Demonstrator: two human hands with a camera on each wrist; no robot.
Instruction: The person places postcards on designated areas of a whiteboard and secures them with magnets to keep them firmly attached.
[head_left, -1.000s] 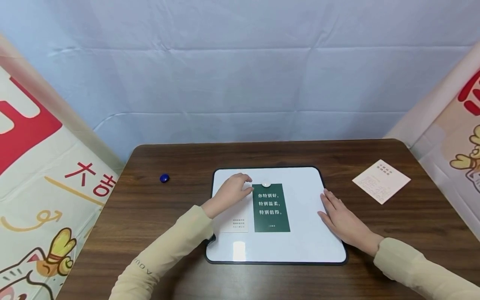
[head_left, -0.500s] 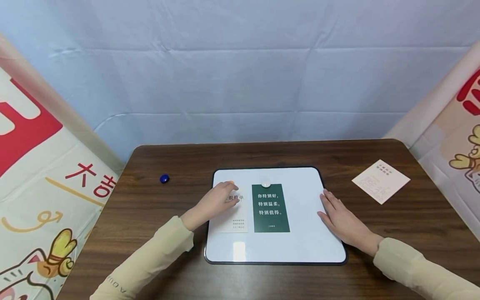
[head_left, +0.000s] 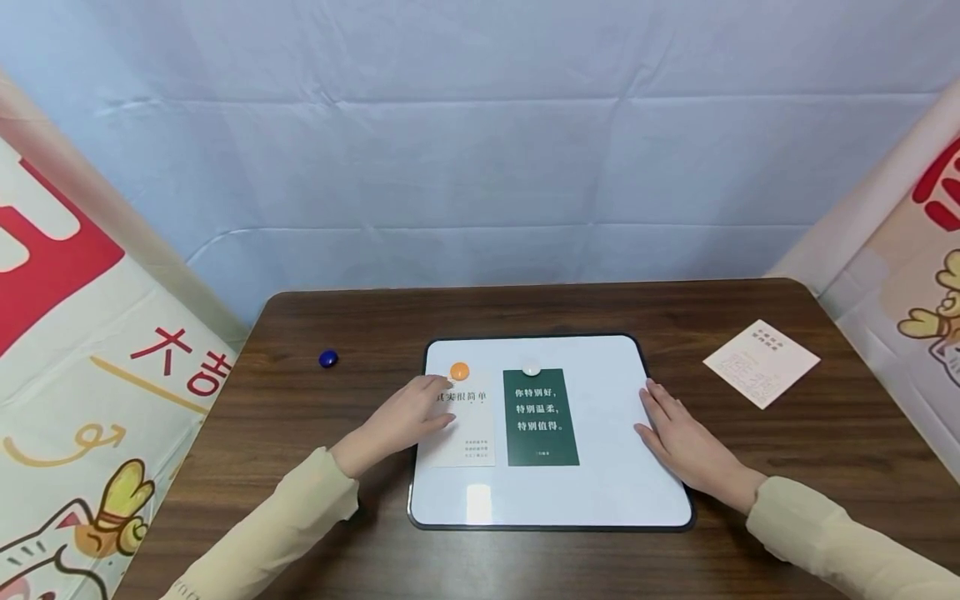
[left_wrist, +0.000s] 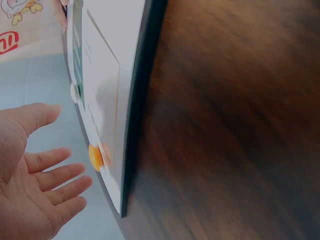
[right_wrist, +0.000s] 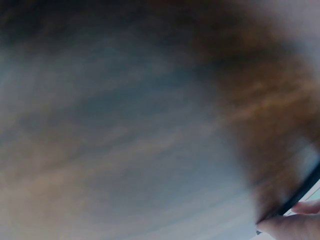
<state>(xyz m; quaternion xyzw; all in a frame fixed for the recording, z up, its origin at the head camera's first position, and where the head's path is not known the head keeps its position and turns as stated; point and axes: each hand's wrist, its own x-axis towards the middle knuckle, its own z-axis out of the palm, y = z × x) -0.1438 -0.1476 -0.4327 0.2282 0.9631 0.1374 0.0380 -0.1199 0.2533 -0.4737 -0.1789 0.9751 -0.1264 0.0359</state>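
L hand (head_left: 408, 414) pulled back twd near-left since 0.5 s ago, uncovering orange magnet (head_left: 459, 371) atop white card (head_left: 465, 425) on whiteboard (head_left: 600, 492). L fingers relaxed, holding nothing. R hand (head_left: 678, 433) flat on board edge. Magnet prob small, rigid, slick dome; pinch its sides.

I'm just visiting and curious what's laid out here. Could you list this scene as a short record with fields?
Surface: dark brown wooden table
Board: white rectangular whiteboard with black rim
Pinned cards: dark green card under a white round magnet; cream card under an orange round magnet
Left hand: fingers straight, on the cream card
Right hand: flat on the board's right edge
Elsewhere: blue round magnet, pale square card
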